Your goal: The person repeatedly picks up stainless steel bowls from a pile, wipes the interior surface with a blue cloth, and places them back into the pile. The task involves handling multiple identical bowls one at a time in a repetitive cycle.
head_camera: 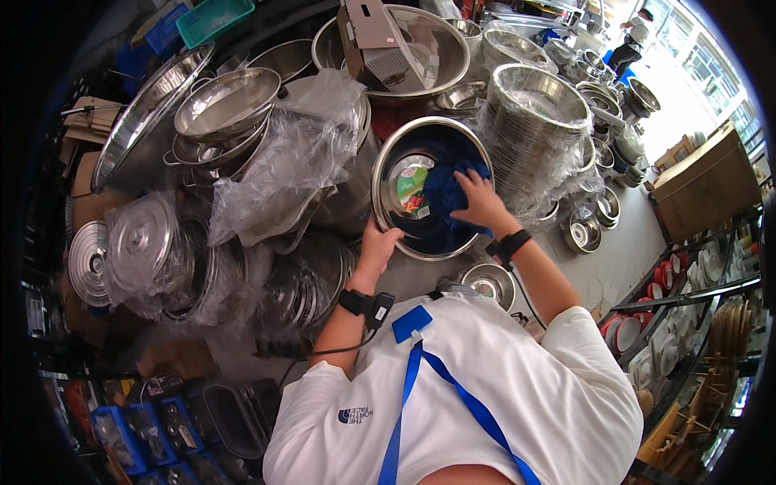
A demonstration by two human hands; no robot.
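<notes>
A stainless steel basin (pixel 394 224) with a shiny rim is tilted before me, a green round label (pixel 413 189) stuck on its inner bottom. My left hand (pixel 377 247) grips the near left rim, thumb on the rim. Inside the basin's right side, my right hand (pixel 485 203) presses on a crumpled dark blue cloth (pixel 447 193) with spread fingers. The cloth covers part of the label and reaches the right wall. Both wrists carry black straps.
Plastic-wrapped stacked basins (pixel 533 139) stand right of the basin. Lidded pots and a plastic sheet (pixel 309 139) lie left. Behind, a large basin (pixel 451 79) holds a cardboard box (pixel 385 48). A small bowl (pixel 490 282) sits near my body. Another person (pixel 627 48) stands far off.
</notes>
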